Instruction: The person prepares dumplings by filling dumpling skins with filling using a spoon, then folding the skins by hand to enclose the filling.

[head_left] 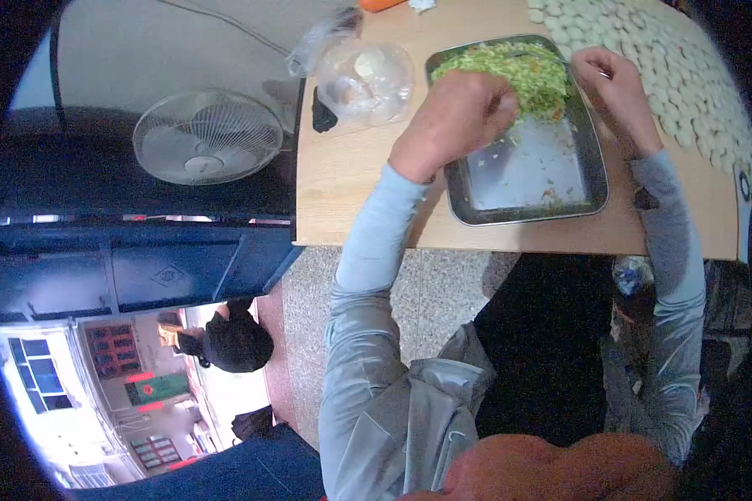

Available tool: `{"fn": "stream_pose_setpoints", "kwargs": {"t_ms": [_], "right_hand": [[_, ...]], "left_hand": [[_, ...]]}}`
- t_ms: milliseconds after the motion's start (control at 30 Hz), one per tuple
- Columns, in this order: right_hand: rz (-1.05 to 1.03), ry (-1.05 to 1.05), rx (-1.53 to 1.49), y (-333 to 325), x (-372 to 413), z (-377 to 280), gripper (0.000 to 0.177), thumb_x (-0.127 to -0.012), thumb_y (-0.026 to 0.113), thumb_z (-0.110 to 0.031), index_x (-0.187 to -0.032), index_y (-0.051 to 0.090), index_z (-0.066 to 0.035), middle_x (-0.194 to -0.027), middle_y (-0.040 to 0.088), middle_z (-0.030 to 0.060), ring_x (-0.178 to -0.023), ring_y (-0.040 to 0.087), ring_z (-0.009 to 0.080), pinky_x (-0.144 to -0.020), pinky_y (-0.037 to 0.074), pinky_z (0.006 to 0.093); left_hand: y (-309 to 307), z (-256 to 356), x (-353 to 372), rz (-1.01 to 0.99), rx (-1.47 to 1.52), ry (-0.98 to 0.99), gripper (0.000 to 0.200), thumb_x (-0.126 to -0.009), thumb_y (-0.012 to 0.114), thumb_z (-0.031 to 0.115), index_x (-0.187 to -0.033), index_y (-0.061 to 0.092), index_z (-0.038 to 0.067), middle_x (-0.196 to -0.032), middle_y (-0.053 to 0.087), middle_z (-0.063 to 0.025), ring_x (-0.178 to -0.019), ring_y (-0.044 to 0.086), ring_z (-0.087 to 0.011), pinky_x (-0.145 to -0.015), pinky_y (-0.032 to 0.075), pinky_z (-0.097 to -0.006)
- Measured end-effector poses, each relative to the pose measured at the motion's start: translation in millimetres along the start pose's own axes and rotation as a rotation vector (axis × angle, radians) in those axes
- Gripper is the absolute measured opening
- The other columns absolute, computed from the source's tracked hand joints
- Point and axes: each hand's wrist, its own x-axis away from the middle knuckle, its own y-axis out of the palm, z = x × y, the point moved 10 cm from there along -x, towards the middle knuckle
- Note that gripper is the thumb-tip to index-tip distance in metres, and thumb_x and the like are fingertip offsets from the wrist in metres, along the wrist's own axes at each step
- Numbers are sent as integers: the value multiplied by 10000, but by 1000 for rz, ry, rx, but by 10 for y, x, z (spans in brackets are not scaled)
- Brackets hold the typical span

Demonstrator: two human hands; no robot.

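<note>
A rectangular metal tray (594, 171) lies on the wooden table, with chopped green vegetable mix (543, 83) flecked with orange heaped in its far part. Scraps are scattered over its near part. My left hand (468, 113) is over the heap's left side, fingers curled closed; whatever they hold is hidden. At the tray's far right edge, my right hand (612, 88) grips the thin handle of a metal utensil (522, 56). The utensil's other end rests at the heap, its shape partly buried. Right of the tray are many pale round dough pieces (668, 79) in rows.
A clear plastic bag (366, 79) lies on the table (355, 188) at the left, with a small black item (323, 113) beside it. An orange object (380, 4) sits at the far edge. Left of the table are a fan (207, 138) and blue metal doors (167, 267).
</note>
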Motion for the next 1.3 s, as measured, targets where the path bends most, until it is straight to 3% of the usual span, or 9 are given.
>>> {"fn": "stream_pose_setpoints", "kwargs": {"t_ms": [133, 233, 367, 433, 533, 833, 933, 1033, 1300], "right_hand": [[299, -355, 202, -225, 112, -488, 201, -920, 645, -199, -1010, 697, -27, -937, 713, 63, -887, 673, 185, -828, 522, 314], [253, -718, 255, -152, 441, -1082, 175, -913, 664, -198, -994, 690, -45, -928, 701, 75, -855, 681, 235, -792, 532, 343], [-624, -674, 96, 603, 902, -1219, 309, -856, 743, -339, -885, 645, -47, -762, 630, 95, -708, 649, 302, -641, 513, 416], [-868, -780, 158, 876, 1246, -1260, 354, -816, 760, -370, -841, 619, -46, -734, 629, 120, -694, 662, 343, -624, 510, 455], [-971, -772, 292, 1038, 1415, -1107, 344, -816, 749, -364, -815, 604, -52, -743, 642, 136, -727, 673, 371, -636, 516, 484], [-778, -874, 298, 1093, 1365, -1147, 279, -893, 727, -286, -839, 568, -63, -744, 607, 95, -671, 640, 307, -579, 492, 419], [-422, -756, 114, 654, 946, -1141, 195, -936, 699, -232, -950, 630, -50, -763, 625, 61, -624, 610, 196, -569, 483, 334], [1, -435, 71, 183, 485, -841, 184, -931, 682, -234, -1009, 665, -68, -710, 608, 92, -581, 592, 181, -567, 485, 341], [49, -415, 68, 233, 408, -762, 164, -911, 683, -175, -1004, 659, -43, -844, 654, 69, -685, 608, 186, -643, 494, 343]], "left_hand": [[-130, -94, -204, 124, 259, -78, 162, -880, 723, 173, -948, 728, 26, -845, 722, -93, -742, 662, -131, -699, 530, -289], [-147, -348, -222, 349, 474, -119, 155, -885, 738, 140, -950, 725, -1, -862, 727, -46, -783, 645, -89, -721, 532, -270], [-220, -825, -112, 508, 612, -281, 136, -891, 750, 104, -959, 719, -9, -867, 713, -28, -772, 622, -70, -697, 508, -231], [-300, -917, -41, 586, 619, -341, 115, -882, 758, 91, -939, 716, 1, -830, 697, -7, -730, 591, -42, -655, 485, -204], [-274, -1013, -45, 630, 753, -330, 122, -882, 764, 87, -950, 705, 6, -832, 685, -2, -725, 576, -33, -638, 461, -190], [66, -781, -220, 405, 1018, -367, 114, -886, 754, 53, -966, 694, 0, -859, 720, -62, -747, 631, -82, -683, 495, -213], [195, -604, -353, 307, 1126, -341, 134, -894, 743, 36, -1007, 689, -12, -884, 726, -85, -777, 657, -103, -707, 515, -218], [290, -527, -397, 236, 1202, -395, 169, -909, 724, 26, -1063, 680, -30, -929, 730, -107, -820, 685, -125, -743, 547, -226], [363, -298, -267, 158, 1264, -376, 175, -958, 654, 13, -1117, 668, -59, -1024, 734, -159, -921, 723, -172, -825, 604, -254]]}}
